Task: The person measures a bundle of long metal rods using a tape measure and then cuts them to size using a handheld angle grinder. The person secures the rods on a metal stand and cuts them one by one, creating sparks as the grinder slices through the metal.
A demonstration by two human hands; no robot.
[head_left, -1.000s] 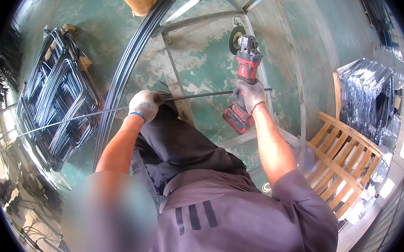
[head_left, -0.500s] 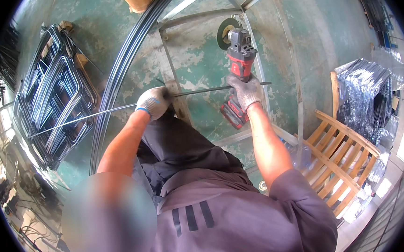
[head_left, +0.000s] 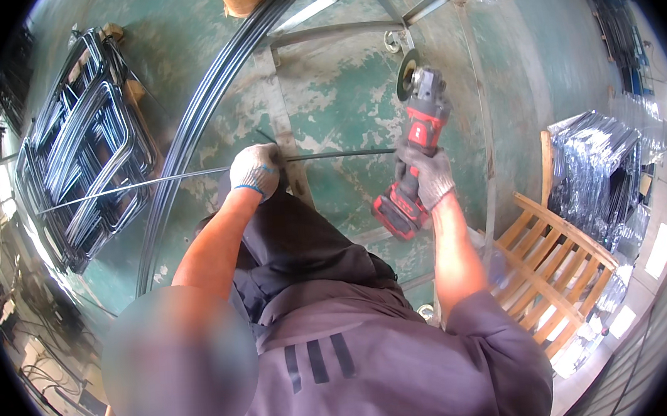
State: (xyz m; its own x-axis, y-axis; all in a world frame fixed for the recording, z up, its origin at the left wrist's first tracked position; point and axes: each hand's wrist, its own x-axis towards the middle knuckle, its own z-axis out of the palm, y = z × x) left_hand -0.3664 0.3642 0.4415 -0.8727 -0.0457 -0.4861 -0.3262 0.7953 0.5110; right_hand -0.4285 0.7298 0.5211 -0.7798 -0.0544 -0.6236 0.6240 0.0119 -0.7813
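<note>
My left hand (head_left: 255,172), in a pale knit glove with a dark palm, is closed around a thin dark metal rod (head_left: 337,154). The rod runs crosswise, from over the stacked frames on the left to beside my right hand; whether its end is hidden there I cannot tell. My right hand (head_left: 429,176), gloved too, grips the handle of a red and grey cordless angle grinder (head_left: 425,123). The tool's battery hangs toward me, and its cutting disc (head_left: 408,76) points away, apart from the rod. A short dark rod piece (head_left: 265,135) shows just beyond my left hand.
A long bundle of metal rods (head_left: 197,113) curves past on the left. Bent metal frames (head_left: 86,159) lie stacked farther left. A metal stand (head_left: 336,31) with a caster spans ahead. At right are a wooden pallet (head_left: 557,258) and plastic-wrapped metal parts (head_left: 596,151).
The grinder and my right hand have moved right and a little nearer to me. The rod's right part, earlier visible past my right hand, no longer shows there. My left hand keeps its grip.
</note>
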